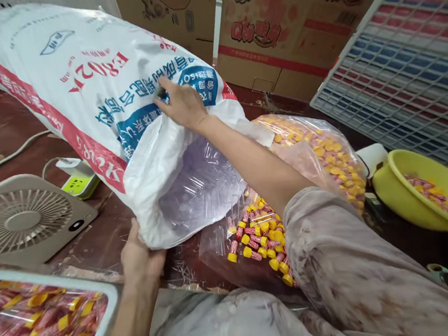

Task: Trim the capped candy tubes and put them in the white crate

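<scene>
Two grips [186, 105] [140, 260] on one sack [81, 86], one fan [23, 221]

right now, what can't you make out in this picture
All in the head view:
White sack: far end cut off by left edge; depths hidden by its wall.
Left hand: some fingers hidden by the sack.
Right hand: dark spot by the thumb, too small to identify.
Clear bag: partly hidden by the right forearm.
Tray: cut off by left and bottom edges.
</scene>
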